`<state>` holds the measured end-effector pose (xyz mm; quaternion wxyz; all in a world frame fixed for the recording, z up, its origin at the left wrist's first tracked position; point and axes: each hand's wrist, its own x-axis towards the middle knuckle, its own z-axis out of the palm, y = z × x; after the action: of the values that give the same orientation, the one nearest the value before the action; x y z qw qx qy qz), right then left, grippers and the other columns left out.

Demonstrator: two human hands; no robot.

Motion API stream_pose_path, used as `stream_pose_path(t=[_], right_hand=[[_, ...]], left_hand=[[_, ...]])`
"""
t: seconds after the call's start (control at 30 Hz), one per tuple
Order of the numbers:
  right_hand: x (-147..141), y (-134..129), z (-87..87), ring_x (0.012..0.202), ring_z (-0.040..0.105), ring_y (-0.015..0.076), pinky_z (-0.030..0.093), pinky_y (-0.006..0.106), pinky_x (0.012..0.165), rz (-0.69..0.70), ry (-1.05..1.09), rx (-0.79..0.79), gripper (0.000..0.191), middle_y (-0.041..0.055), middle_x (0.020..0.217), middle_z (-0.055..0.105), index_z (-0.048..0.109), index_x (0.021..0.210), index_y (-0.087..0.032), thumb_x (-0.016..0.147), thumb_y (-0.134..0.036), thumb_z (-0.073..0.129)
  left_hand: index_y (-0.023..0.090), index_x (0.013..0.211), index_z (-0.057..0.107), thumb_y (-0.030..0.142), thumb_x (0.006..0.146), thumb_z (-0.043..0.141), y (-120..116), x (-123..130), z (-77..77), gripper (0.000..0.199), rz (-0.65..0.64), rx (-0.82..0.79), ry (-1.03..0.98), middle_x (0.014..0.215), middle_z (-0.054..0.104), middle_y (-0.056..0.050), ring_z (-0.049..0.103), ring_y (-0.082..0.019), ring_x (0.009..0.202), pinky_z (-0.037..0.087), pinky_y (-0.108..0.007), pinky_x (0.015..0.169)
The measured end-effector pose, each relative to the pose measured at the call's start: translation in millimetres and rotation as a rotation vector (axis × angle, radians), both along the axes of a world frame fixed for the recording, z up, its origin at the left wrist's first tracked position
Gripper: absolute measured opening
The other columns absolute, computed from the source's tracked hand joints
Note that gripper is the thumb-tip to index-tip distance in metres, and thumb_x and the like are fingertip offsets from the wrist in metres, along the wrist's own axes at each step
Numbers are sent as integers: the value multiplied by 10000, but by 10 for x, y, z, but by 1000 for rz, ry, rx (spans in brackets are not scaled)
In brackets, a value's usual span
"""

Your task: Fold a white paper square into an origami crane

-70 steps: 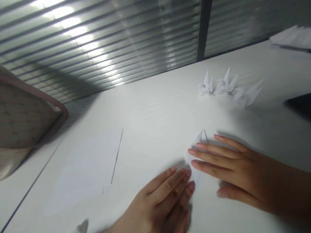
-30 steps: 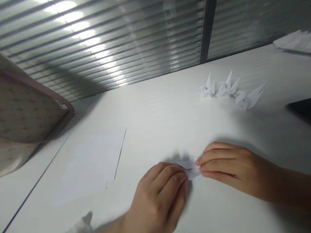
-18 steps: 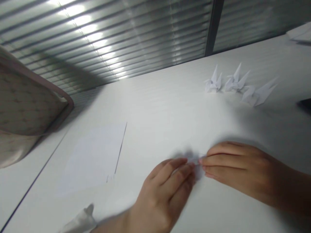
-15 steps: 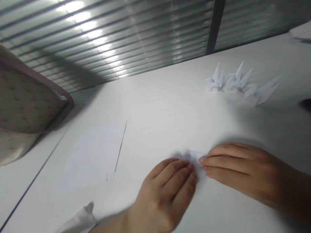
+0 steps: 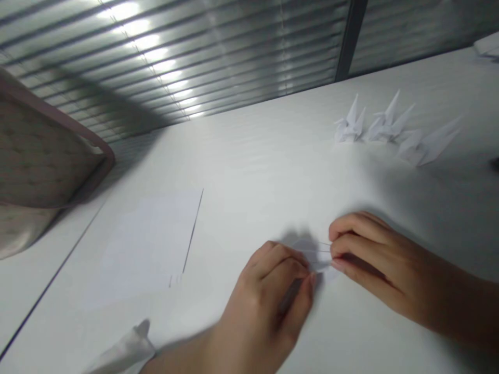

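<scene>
A small piece of folded white paper (image 5: 317, 255) is between my two hands, low over the white table. My left hand (image 5: 268, 296) pinches its left side between thumb and fingers. On its right side, my right hand (image 5: 378, 265) grips the edge with thumb and fingertips. The fingers hide part of the folds, and the paper is slightly blurred.
Three white folded-paper cranes (image 5: 386, 124) stand at the back right of the table (image 5: 249, 166). White paper sheets (image 5: 144, 244) lie at the left. A patterned bag (image 5: 42, 150) is at the far left, a crumpled white item (image 5: 125, 350) at the lower left. Blinds (image 5: 234, 47) line the back.
Both hands have gone from pressing flat to pinching the folded paper, with fingers more curled and the paper's layers showing apart. The view has shifted slightly.
</scene>
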<state>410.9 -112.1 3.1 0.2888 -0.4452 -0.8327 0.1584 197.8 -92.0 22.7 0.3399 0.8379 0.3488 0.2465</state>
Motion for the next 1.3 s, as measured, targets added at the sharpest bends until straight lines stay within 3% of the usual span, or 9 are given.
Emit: stream_pose_path(t=[0.2,0.37,0.6,0.9,1.17,1.3], right_hand=[[51,-5,-51,970,539,185,435,337,849,-9,50,-122,30,37,1000,576,541,892,-214,919,-203,545],[65,22,-52,956,531,158,426,311,846,-22,99,-188,106,21,984,560,554,874,-219,940,-157,499],[14,4,-37,910,544,173,460,315,763,-145,217,-302,110,23,945,553,578,768,-218,862,-165,600],[-9,-9,-38,915,531,180,446,350,808,-118,152,-220,114,36,945,542,561,788,-197,872,-121,570],[-46,-67,-57,918,535,183,457,334,793,-165,129,-131,130,49,948,519,519,796,-196,846,-101,592],[-51,-74,-67,899,545,190,465,344,784,-176,103,-102,139,49,934,524,504,799,-205,846,-99,583]], left_hand=[[148,802,627,45,880,536,42,55,32,158,41,-130,-33,887,606,-51,579,-142,870,488,-236,799],[158,778,610,47,877,537,61,63,22,166,51,-157,-22,890,591,-43,574,-139,866,481,-238,800],[168,769,600,60,870,560,68,51,24,153,47,-134,-40,892,587,-46,576,-155,869,489,-262,782],[179,811,659,84,891,579,87,50,34,147,17,-183,-37,883,585,-32,586,-139,848,491,-239,776],[172,700,600,58,822,647,105,103,14,173,130,-141,-16,849,562,-19,573,-131,762,480,-234,684],[173,691,591,82,807,673,112,116,11,169,165,-125,4,887,560,-32,575,-154,819,495,-262,738]])
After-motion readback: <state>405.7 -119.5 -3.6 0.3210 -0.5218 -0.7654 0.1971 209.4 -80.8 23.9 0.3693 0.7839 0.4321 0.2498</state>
